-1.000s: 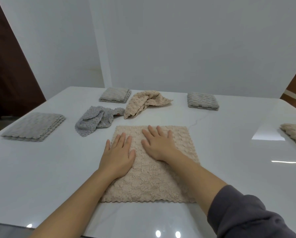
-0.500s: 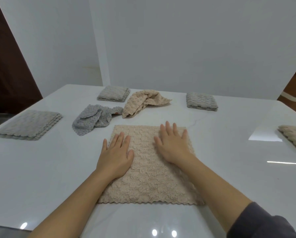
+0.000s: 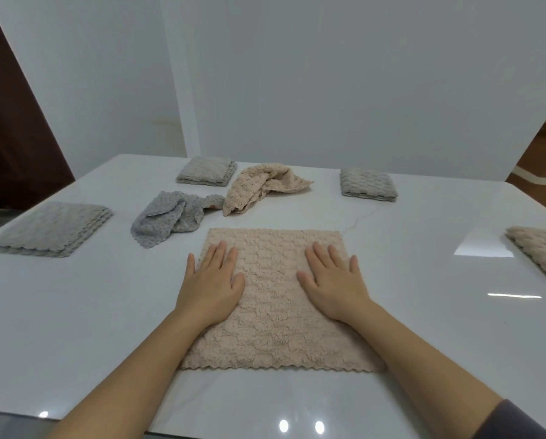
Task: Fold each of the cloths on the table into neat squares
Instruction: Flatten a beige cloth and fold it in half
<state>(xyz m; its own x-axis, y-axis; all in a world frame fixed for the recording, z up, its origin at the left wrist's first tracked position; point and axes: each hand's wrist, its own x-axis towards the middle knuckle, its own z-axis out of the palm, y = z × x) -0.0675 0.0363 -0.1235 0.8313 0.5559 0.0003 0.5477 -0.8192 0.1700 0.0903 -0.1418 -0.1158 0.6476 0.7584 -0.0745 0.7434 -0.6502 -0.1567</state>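
Progress: roughly midway, by my reading. Item in hand is the square beige cloth of nubbly fleece [image 3: 278, 299], spread flat and unfolded, with its scalloped hem toward the person. The left hand [image 3: 213, 280] lies flat on this cloth's left edge, fingers straight, the little finger over on the tabletop. The right hand [image 3: 331, 280] lies flat near its right edge, fingers straight. Neither hand has hold of anything; both press the pile down. The first fold is not yet made.

Done, as judged:
- wide folded grey cloth pile [image 3: 51, 229], well to the left of the spread cloth
- flat folded grey cloth [image 3: 206, 171], beyond it to the left
- thick folded grey cloth [image 3: 368, 185], beyond it to the right
- folded beige cloth [image 3: 540, 251], well to its right, cut by the frame edge

Left to do:
- crumpled grey dotted cloth [image 3: 170, 221], just beyond the spread cloth's far left corner
- crumpled beige cloth [image 3: 262, 188], beyond its far edge, close against the grey one — whether they touch I cannot tell

Surface: glossy white table [image 3: 75, 312], faintly veined, with light reflections nearer than the spread cloth and to its right.

Room: plain white wall [image 3: 328, 74] beyond; dark brown panel [image 3: 12, 137] far to the left; brown object with a pale stripe [image 3: 544, 166] far to the right — unidentifiable.
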